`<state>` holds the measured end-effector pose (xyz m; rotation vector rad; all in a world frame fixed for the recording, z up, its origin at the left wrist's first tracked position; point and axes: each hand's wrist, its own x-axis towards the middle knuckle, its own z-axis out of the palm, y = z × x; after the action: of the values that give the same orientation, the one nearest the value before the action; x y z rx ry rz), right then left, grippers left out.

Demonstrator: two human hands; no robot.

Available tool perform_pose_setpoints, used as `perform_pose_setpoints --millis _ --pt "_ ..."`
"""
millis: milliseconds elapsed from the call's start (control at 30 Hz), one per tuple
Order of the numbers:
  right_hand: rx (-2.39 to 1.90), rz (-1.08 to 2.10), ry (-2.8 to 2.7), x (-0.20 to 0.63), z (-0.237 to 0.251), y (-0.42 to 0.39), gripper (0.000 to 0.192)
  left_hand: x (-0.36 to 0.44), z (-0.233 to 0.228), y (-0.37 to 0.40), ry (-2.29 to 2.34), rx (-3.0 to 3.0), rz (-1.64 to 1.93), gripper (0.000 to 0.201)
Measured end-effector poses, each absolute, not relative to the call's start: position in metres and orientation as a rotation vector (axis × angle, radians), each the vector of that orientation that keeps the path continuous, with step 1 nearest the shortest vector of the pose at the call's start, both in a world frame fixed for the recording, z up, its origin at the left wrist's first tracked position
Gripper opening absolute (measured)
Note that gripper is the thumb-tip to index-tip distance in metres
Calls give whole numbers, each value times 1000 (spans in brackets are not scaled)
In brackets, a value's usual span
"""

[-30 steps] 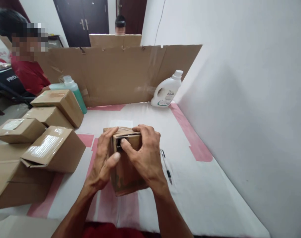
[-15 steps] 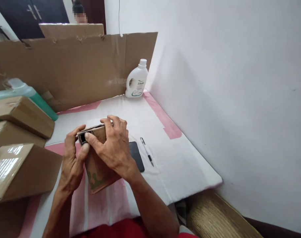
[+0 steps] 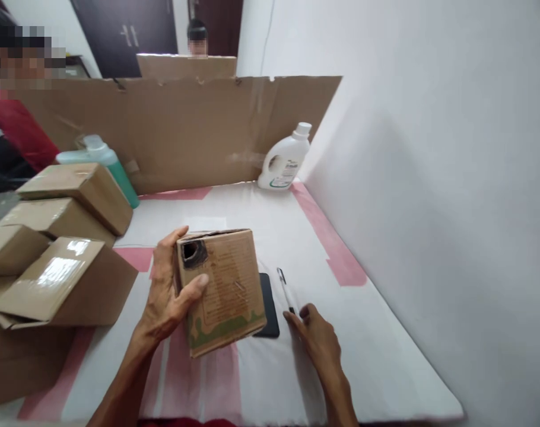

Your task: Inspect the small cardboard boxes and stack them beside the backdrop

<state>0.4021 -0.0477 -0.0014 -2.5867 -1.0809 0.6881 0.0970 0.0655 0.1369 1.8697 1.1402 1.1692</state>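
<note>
A small brown cardboard box (image 3: pixel 228 279) is held up tilted in my left hand (image 3: pixel 167 290), its thumb across the printed front and its fingers around the left side. The box has a dark, ragged-edged hole in its upper left corner and a green band along the bottom. My right hand (image 3: pixel 318 338) is low over the table, thumb and fingers a little apart at the black lower end of a pen (image 3: pixel 286 290). The pen's tip is hidden by the fingers. Partly behind the box lies a flat black phone-like object (image 3: pixel 270 308).
Several cardboard boxes (image 3: pixel 69 284) are piled on the left, with a bottle of green liquid (image 3: pixel 123 181) behind them. A white jug (image 3: pixel 285 163) stands before a cardboard partition (image 3: pixel 194 130). A white wall (image 3: pixel 430 178) bounds the right side. Two people are beyond the partition.
My right hand has let go of the box and moved right and down to the pen. My left hand keeps the box, whose front now shows. The view has swung left, bringing another person into sight.
</note>
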Motion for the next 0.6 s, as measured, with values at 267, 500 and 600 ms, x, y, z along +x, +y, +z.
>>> perform_pose_setpoints --millis 267,500,600 --pt "-1694 756 -669 386 47 -33 31 95 137 59 1141 1888 1158 73" --pt "-863 864 -985 289 156 0 11 100 139 51 1147 2013 1153 74" --pt "-829 766 -1180 262 167 10 7 102 139 49 1142 2074 1155 75"
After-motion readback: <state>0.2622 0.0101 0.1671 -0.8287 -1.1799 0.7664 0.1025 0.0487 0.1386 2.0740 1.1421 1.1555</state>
